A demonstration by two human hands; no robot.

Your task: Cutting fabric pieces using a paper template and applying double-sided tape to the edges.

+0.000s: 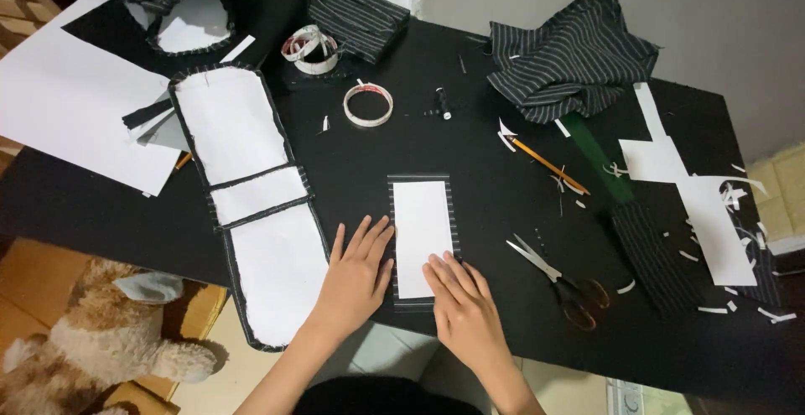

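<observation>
Black table (470, 172), near edge: white paper rectangle (422, 237) on a striped fabric piece (423, 302). Left hand (356, 277) flat, fingers spread, just beside its left edge; right hand (465, 306) flat, pressing its lower corner. Scissors (560, 281) nearby, right.

Scissors (560, 279): on tabletop (470, 155), blades shut
Pencil (549, 166): orange, lying diagonally
Tape roll (368, 104): flat, mid-tabletop
Striped fabric heap (570, 54): far right
Plush toy (92, 352): below the tabletop's left edge
</observation>
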